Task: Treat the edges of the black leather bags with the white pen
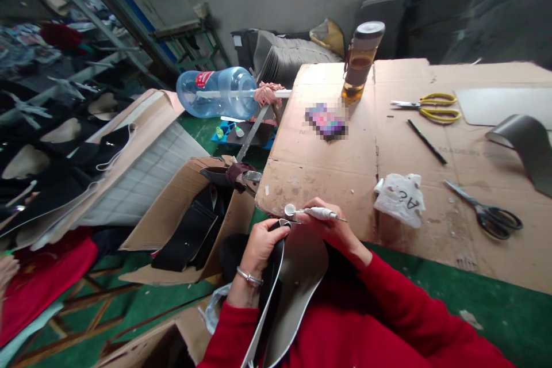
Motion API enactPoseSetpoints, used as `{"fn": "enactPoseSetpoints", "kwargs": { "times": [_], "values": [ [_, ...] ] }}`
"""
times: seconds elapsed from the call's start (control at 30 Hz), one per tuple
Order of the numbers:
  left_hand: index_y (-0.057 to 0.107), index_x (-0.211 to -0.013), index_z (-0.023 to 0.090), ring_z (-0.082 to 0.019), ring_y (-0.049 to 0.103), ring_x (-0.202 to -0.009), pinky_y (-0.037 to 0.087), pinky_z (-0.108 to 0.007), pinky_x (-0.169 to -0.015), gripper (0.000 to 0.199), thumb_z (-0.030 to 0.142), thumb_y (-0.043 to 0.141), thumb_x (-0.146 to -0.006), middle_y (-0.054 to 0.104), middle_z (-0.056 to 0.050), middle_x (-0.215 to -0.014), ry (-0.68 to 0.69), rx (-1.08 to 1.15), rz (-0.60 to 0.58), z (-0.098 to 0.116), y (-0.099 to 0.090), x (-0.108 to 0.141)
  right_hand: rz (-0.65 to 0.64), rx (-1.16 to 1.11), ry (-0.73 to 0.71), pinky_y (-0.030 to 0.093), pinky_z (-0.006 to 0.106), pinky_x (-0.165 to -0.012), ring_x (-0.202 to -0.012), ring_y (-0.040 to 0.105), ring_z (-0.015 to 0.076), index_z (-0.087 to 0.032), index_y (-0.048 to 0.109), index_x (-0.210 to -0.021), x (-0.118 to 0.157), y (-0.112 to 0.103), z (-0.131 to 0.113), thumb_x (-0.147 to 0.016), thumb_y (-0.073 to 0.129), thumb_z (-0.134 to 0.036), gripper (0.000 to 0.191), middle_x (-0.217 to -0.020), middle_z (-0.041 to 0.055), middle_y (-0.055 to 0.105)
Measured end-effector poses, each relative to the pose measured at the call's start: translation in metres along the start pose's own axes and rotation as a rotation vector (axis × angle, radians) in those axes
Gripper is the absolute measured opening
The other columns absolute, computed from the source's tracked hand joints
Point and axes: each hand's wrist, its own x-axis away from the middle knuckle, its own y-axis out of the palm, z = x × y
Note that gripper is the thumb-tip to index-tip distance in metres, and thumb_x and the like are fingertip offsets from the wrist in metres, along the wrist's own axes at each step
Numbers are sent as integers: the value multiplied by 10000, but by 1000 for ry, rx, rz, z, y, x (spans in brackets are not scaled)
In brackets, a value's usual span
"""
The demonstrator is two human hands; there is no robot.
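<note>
My left hand (pixel 261 244), with a silver bracelet at the wrist, pinches the top edge of a curved grey-and-black sheet piece (pixel 302 267) that hangs over my lap. In my right hand (pixel 330 227) is a white pen-like tool (pixel 321 213), held across the fingers with its thin tip pointing right. A small round white cap or cup (pixel 290 210) is just left of the tool, at the table corner. Both hands are close together at the near edge of the cardboard-covered table (pixel 328 178).
On the table are a bottle (pixel 361 60), yellow scissors (pixel 440 108), a black pen (pixel 426 141), black scissors (pixel 494 215) and a plastic bag (pixel 401 198). Left are a blue water jug (pixel 219 92) and a carton (pixel 172 213) with black pieces. Another person's hand (pixel 7 270) shows far left.
</note>
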Motion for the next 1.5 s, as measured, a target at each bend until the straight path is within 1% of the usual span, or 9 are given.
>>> {"fn": "enactPoseSetpoints", "kwargs": {
  "times": [0.17,0.23,0.37,0.6,0.73,0.9,1.07,1.27,1.5],
  "values": [
    [794,-800,130,-166,607,-667,455,-249,-650,250,339,846,-672,752,-40,-753,22,18,-24,-2,-2,3,98,-175,83,428,244,-555,-639,584,148,-171,677,-882,-4,-3,0,-935,728,-465,303,-764,18,661],
    [800,-824,128,-172,618,-687,463,-252,-664,268,351,848,-684,761,-48,-780,21,-5,-32,-4,-3,6,58,-283,87,438,240,-547,-629,596,150,-167,677,-863,-5,-6,-3,-921,749,-451,299,-750,21,670],
    [805,-881,126,-183,633,-712,468,-257,-673,292,359,842,-709,772,-62,-825,0,-39,-57,-7,-8,12,-86,-438,94,473,233,-563,-639,638,156,-160,703,-867,-6,-14,-8,-916,769,-406,260,-752,36,712],
    [801,-889,130,-175,625,-731,467,-256,-691,271,345,839,-729,758,-60,-841,-1,-23,-104,-14,-9,15,-124,-454,72,493,226,-586,-671,655,154,-156,736,-849,-6,-15,-8,-906,786,-392,248,-786,44,718],
    [798,-879,128,-159,605,-702,453,-240,-655,248,311,847,-718,739,-49,-808,-15,26,-107,-13,-6,14,-137,-436,63,489,229,-579,-659,644,151,-154,744,-851,-6,-15,-8,-901,789,-406,260,-775,41,709],
    [796,-883,133,-134,556,-648,426,-225,-600,253,329,850,-733,701,-34,-758,-24,83,-130,-13,-6,14,-147,-389,45,491,231,-582,-672,648,153,-156,765,-846,-6,-15,-8,-900,787,-398,249,-791,44,704],
    [786,-887,143,-111,535,-627,419,-215,-603,246,345,843,-760,681,-15,-738,-35,131,-161,-14,-5,16,-167,-429,89,507,231,-594,-685,665,161,-158,754,-856,-7,-15,-7,-910,776,-391,241,-800,47,716],
    [779,-884,136,-110,544,-630,413,-212,-607,239,338,833,-769,688,-19,-741,-21,130,-150,-15,-3,19,-218,-453,133,515,231,-618,-680,664,157,-146,727,-841,-8,-16,-5,-941,742,-416,288,-771,52,716],
    [756,-749,129,-98,508,-588,385,-199,-577,130,239,808,-703,651,-6,-665,-28,200,-142,-15,10,22,-238,-520,252,532,233,-572,-609,661,160,-129,695,-817,-6,-18,-9,-893,774,-483,370,-719,62,718]
  ]
}}
